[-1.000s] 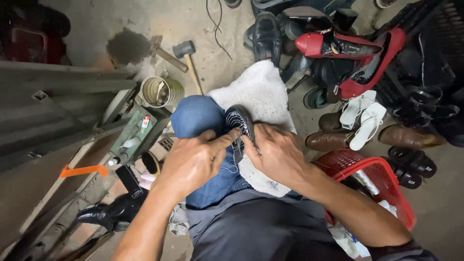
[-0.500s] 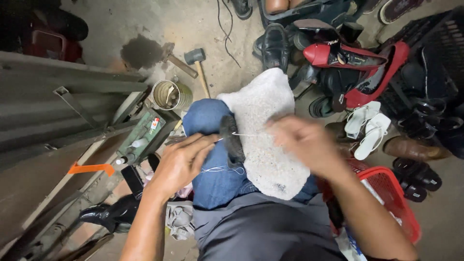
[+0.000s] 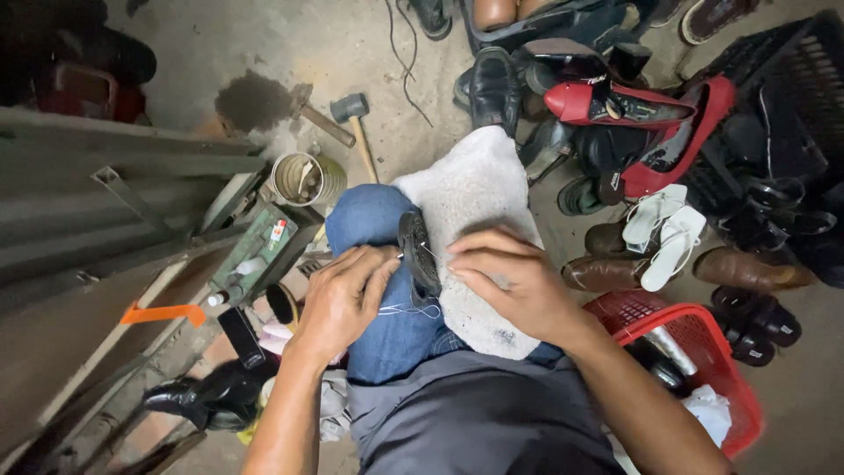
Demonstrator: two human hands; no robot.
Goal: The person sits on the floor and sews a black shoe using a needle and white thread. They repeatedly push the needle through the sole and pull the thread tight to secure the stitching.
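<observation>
Cluttered concrete floor below, black shoe point(image 3: 419, 257) lengthwise on lap between left hand point(image 3: 343, 299) pinching thread and right hand point(image 3: 510, 281) pressing shoe's edge

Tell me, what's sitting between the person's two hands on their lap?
In the head view, a dark shoe stands on edge between the left hand and right hand, with pale thread looping below it, over a blue-jeaned knee and grey towel.

Shoe point(image 3: 418, 255): black, matt, with a rough-looking sole edge. Thread point(image 3: 413, 309): thin, white. Towel point(image 3: 475, 189): grey-white terry cloth, nubby. Jeans point(image 3: 387, 325): blue denim. Floor point(image 3: 264, 44): rough, stained concrete. Tin point(image 3: 303, 179): dull metal. Hammer point(image 3: 356, 123): dark head, wooden handle. Basket point(image 3: 703, 343): red plastic mesh. Red heels point(image 3: 615, 101): glossy.
</observation>
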